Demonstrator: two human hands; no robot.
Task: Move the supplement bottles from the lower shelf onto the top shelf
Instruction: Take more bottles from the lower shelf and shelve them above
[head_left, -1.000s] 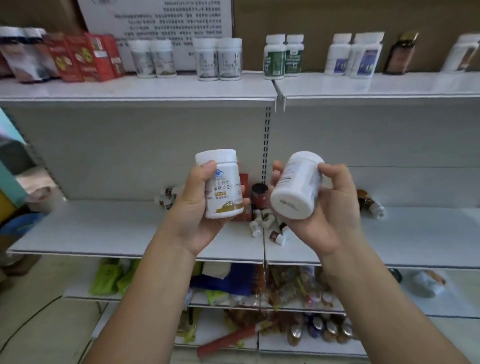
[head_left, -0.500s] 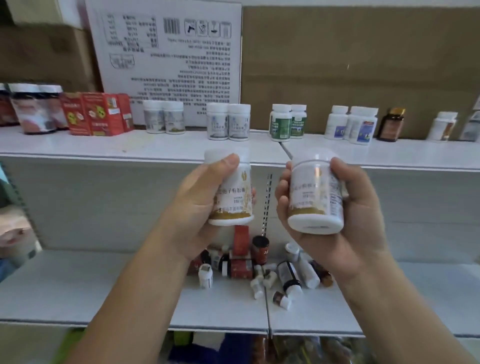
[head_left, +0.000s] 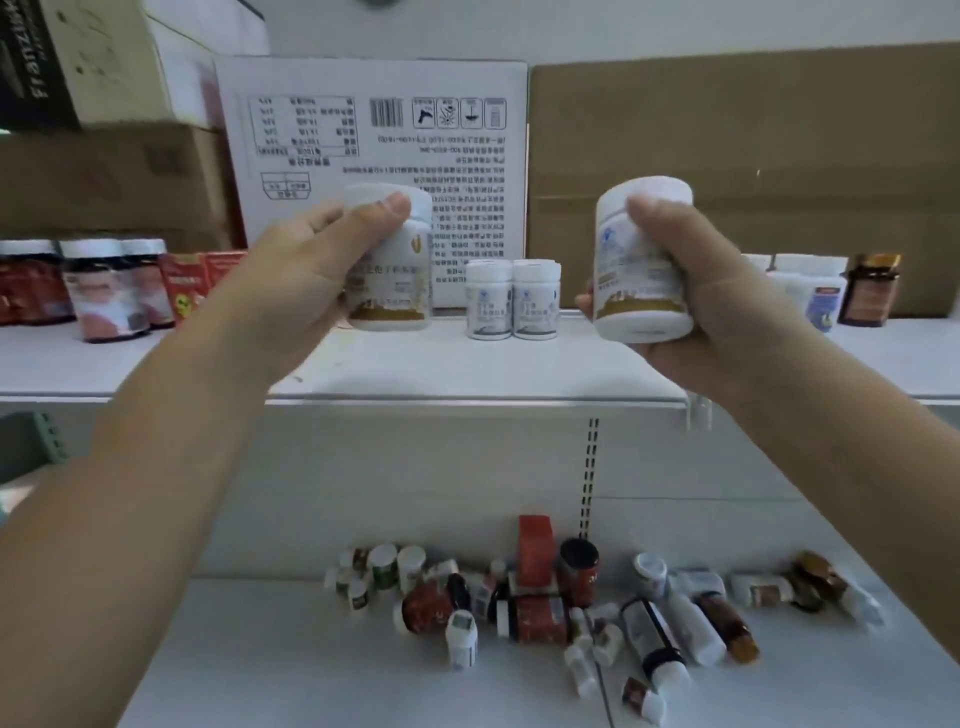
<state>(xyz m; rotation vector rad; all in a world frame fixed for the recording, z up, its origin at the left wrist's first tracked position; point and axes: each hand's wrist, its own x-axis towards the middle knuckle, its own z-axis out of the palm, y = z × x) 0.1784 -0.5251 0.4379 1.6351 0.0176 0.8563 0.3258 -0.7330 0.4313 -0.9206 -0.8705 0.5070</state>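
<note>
My left hand (head_left: 306, 270) grips a white supplement bottle (head_left: 396, 280) with a gold band, upright, just above the top shelf (head_left: 467, 364). My right hand (head_left: 691, 291) grips a second white gold-banded bottle (head_left: 631, 280), also upright, over the shelf's right part. Between them two small white bottles (head_left: 511, 301) stand on the top shelf. On the lower shelf (head_left: 291, 654) lies a jumble of several bottles (head_left: 545, 603), white, red and brown, many on their sides.
Dark-lidded jars (head_left: 109, 291) and red boxes (head_left: 189, 286) stand at the top shelf's left. White bottles and a brown jar (head_left: 870, 291) stand at its right. A printed white carton (head_left: 374, 171) and brown cardboard (head_left: 727, 171) back the shelf.
Both hands have risen with their bottles from in front of the lower shelf to top-shelf height and spread apart. The right bottle has turned upright. The view has tilted up.
</note>
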